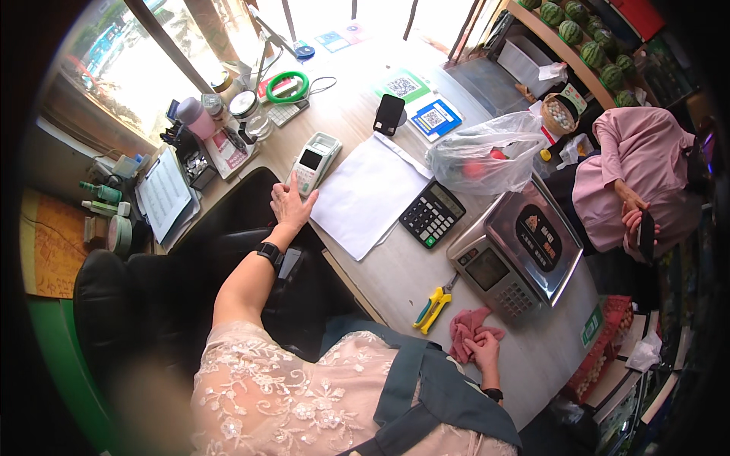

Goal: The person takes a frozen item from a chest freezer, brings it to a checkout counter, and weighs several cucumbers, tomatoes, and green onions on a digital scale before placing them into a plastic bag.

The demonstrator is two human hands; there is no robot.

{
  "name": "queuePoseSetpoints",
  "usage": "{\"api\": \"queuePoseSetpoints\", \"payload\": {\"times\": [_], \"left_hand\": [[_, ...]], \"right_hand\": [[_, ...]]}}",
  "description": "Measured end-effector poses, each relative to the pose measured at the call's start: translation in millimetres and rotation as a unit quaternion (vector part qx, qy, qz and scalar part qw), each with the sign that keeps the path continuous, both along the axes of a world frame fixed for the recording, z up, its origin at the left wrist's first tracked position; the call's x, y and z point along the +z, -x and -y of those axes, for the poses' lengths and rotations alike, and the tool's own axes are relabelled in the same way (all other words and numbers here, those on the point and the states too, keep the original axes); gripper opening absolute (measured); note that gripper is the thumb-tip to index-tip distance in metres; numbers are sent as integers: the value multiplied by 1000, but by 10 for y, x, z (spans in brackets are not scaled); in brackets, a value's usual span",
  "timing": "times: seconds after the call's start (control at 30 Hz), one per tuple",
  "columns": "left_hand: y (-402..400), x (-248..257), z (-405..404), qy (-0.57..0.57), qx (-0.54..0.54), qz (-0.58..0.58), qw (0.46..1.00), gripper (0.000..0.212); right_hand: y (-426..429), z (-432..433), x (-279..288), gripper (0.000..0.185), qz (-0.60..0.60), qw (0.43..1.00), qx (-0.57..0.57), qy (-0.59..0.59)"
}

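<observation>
In the head view my left hand (291, 199) reaches over the counter, its index finger extended onto the keypad end of a white payment terminal (315, 162); the fingers do not grip it. At the lower right my right hand (483, 350) rests with its fingers on a crumpled pink cloth (469, 330), which lies on the counter. Yellow-handled pruning shears (434, 308) lie left of the cloth. Sheets of white paper (368, 196) lie between the terminal and a black calculator (432, 214). A weighing scale (516, 253) stands right of the calculator, and a clear plastic bag (487, 154) with red items sits behind it.
A person in pink (633, 182) stands across the counter (513, 365), holding a phone (645, 236). Glass jars (251, 114), a pink bottle (197, 117) and a clipboard (165, 194) stand or lie at the left. A phone-like black object (389, 114) is near printed code cards (436, 118). Watermelons (593, 54) fill a shelf.
</observation>
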State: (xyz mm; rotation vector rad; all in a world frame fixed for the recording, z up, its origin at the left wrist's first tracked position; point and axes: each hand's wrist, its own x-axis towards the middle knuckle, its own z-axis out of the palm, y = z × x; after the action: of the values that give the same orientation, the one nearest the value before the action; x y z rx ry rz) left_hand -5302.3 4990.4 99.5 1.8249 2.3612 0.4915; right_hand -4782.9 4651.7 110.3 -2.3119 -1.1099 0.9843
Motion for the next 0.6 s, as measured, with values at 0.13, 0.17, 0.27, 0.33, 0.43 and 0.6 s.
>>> {"api": "queuePoseSetpoints", "payload": {"times": [0.13, 0.17, 0.27, 0.33, 0.43, 0.6], "left_hand": [[30, 25, -61, 5, -18, -47, 999, 82], [46, 35, -69, 4, -19, -47, 999, 82], [39, 130, -97, 10, -69, -110, 992, 79], [55, 230, -149, 16, -67, -73, 995, 75], [136, 160, -53, -11, -53, -58, 997, 72], [57, 147, 1, -19, -45, -55, 997, 74]], "right_hand": [[136, -51, 168, 28, 17, 1000, -3, -4], [144, -38, 157, 29, 30, 1000, -1, -4], [113, 33, 79, 31, 51, 999, -6, -3], [89, 65, 22, 34, 56, 998, -9, -4], [102, 49, 24, 34, 62, 998, -8, 1], [117, 47, 53, 34, 49, 999, -24, -2]]}}
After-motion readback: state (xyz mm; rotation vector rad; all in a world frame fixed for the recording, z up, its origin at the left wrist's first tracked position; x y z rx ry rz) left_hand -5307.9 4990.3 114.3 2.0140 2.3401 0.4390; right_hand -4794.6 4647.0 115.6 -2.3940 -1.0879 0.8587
